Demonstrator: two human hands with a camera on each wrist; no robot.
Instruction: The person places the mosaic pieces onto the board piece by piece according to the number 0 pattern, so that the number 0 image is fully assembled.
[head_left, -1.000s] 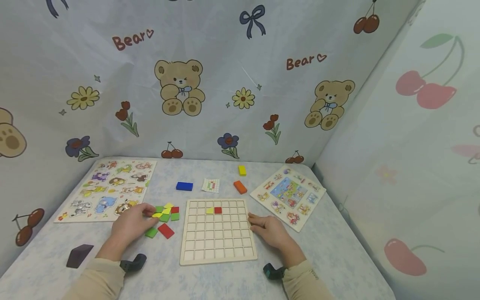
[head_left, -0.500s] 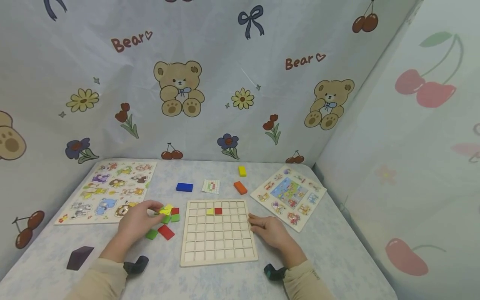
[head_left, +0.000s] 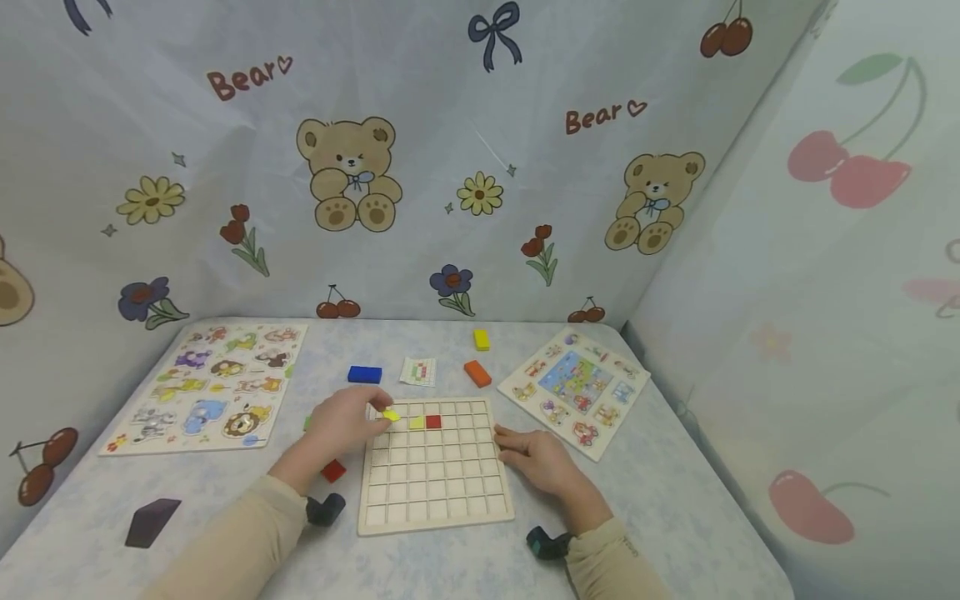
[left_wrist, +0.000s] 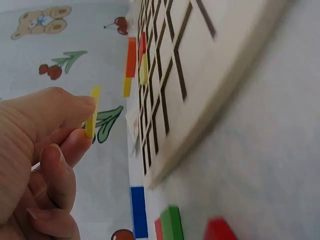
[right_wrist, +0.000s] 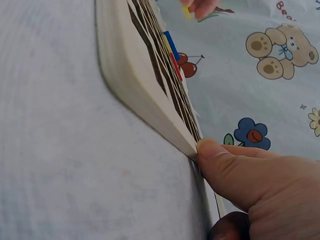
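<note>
My left hand (head_left: 348, 421) pinches a thin yellow square tile (left_wrist: 93, 112) between thumb and forefinger. It hovers above the top left corner of a wooden grid board (head_left: 438, 479); the left wrist view has the tile on edge, apart from the board. In the board's second row sit a yellow tile (head_left: 417, 423) and, beside it, a red tile (head_left: 433, 422). My right hand (head_left: 546, 461) rests against the board's right edge, thumb and fingers nearly straight, the thumb tip (right_wrist: 209, 148) touching the rim. Loose tiles, among them a red tile (head_left: 333, 471), lie partly hidden behind my left hand.
Behind the board are a blue block (head_left: 365, 375), a small printed grid card (head_left: 417, 372), an orange block (head_left: 477, 373) and a yellow block (head_left: 482, 339). Animal puzzle boards lie left (head_left: 202, 387) and right (head_left: 577, 390). A dark angular piece (head_left: 152, 522) lies at front left.
My left hand has lifted a yellow tile from the loose pile and carried it right to the board's top left corner. The right hand stays at the board's edge.
</note>
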